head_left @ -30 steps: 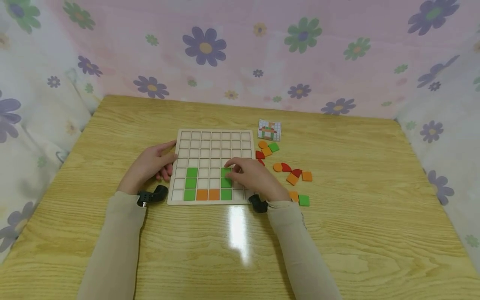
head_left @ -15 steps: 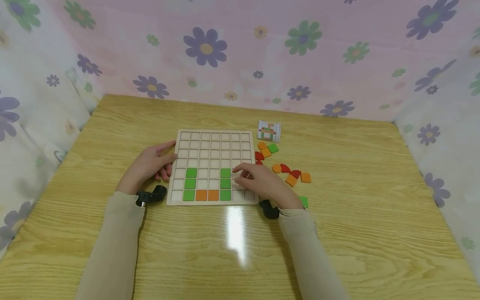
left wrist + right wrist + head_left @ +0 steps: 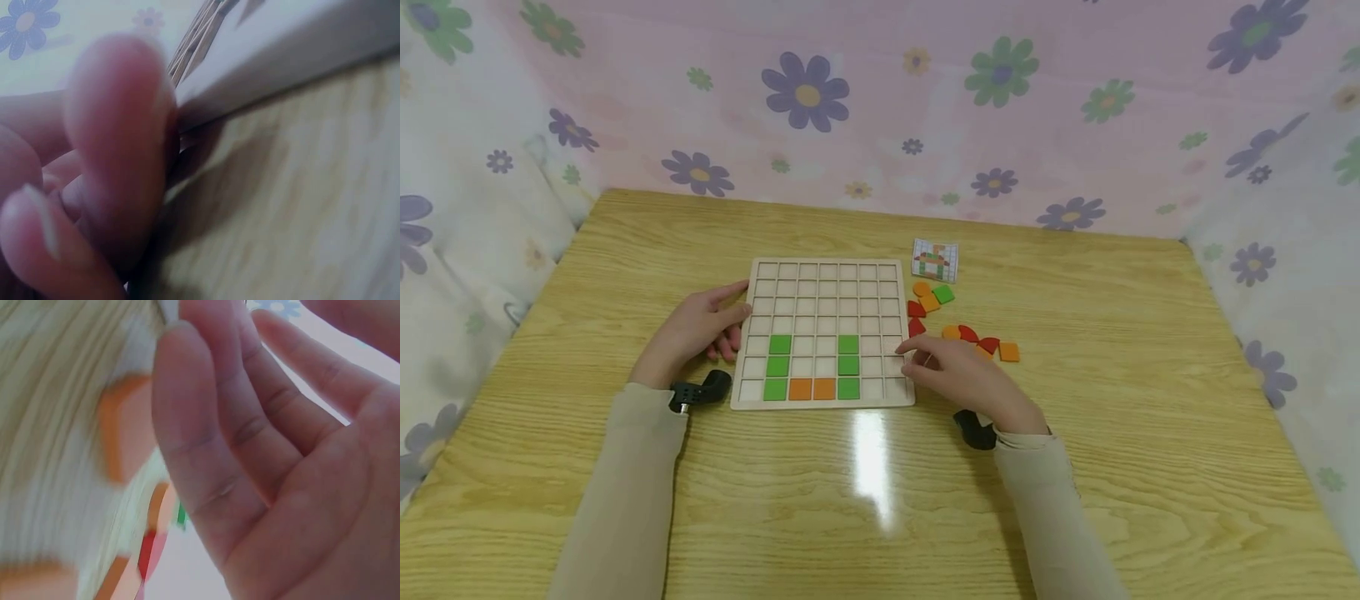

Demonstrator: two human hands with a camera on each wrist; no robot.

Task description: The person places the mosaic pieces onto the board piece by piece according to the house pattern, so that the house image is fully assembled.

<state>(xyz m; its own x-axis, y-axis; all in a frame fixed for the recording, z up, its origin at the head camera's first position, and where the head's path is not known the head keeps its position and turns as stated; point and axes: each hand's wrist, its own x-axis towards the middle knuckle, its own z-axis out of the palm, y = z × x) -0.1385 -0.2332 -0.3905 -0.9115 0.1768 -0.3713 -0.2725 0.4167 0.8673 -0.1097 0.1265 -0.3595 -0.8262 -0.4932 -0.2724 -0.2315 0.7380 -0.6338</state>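
1. The grid board (image 3: 827,307) lies on the tabletop (image 3: 1150,375), nearer its left edge than its right.
2. The left hand (image 3: 696,329), relaxed, touches the board's left side.
3. The right hand (image 3: 958,371), loosely open, reaches over its right side.
4. Loose tiles (image 3: 1009,352) lie toward the tabletop's right edge.

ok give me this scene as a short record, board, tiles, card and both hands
board: wooden grid, on table
placed: six green tiles in two columns of three, two orange tiles between in nearest row
loose pieces: red, orange and green, right of board
card: printed pattern, near board's far right corner
left hand: touching board's left edge
right hand: by board's right edge, no piece visible in it
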